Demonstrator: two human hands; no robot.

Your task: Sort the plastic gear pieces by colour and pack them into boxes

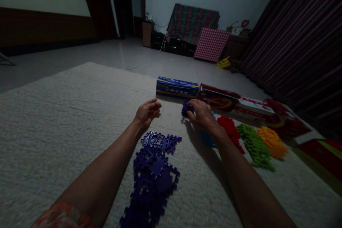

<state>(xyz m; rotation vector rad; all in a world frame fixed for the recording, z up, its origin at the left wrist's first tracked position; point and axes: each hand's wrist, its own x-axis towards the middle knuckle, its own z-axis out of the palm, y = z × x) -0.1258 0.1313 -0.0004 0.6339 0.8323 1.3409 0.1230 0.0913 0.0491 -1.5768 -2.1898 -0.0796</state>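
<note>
My right hand (201,111) is closed around purple interlocking plastic pieces (186,108), just in front of the blue box. My left hand (148,112) hovers over the mat with fingers loosely curled and apart, and nothing shows in it. Below it lies a spread pile of flat purple interlocking pieces (157,165) with toothed edges, some with cut-out windows. Partly hidden under my right forearm are blue pieces (208,139). To the right sit heaps of red pieces (230,130), green pieces (255,146) and orange pieces (271,142).
A long blue box (176,88) stands at the back of the cream mat (80,114), with dark red boxes (221,98) running off to its right. A red and green box (323,156) lies at the right edge. Beyond are a tiled floor and a cloth-covered cabinet (192,23).
</note>
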